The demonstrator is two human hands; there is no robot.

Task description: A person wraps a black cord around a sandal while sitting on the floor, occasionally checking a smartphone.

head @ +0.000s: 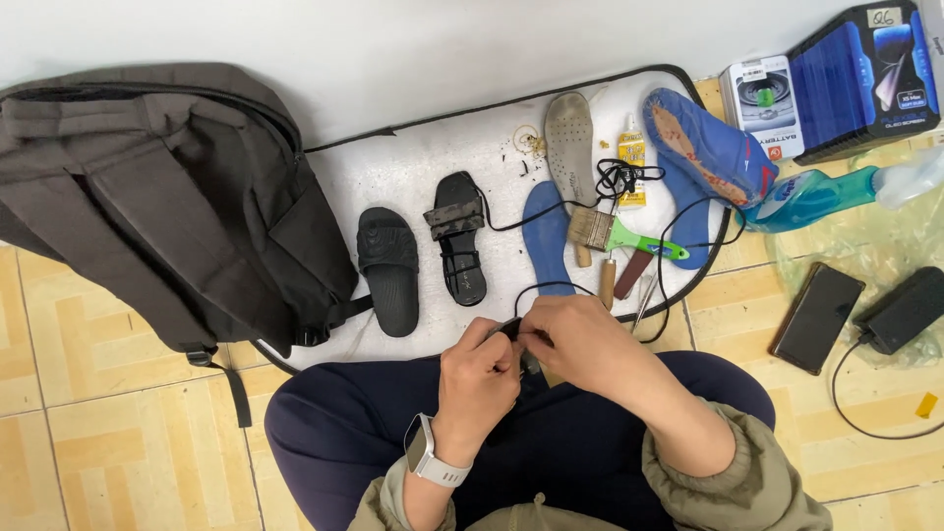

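Two hands: my left hand [479,377] and right hand [575,344] meet over my lap, fingertips touching.
Left fingers: pinching a small dark piece [510,329], mostly hidden, can't tell what it is.
Right fingers: curled, pressed onto the same piece from the other side.
Cord: a thin black cord [551,286] loops off it onto the mat [413,167].
Just beyond: brush [610,233], blue insole [546,241], slide [389,267], sandal [459,236].
Left: backpack [167,197] lying flat.
Right: phone [817,317] on the tiles.
Far: grey insole [570,138], glue tube [631,157], boxes [836,84].
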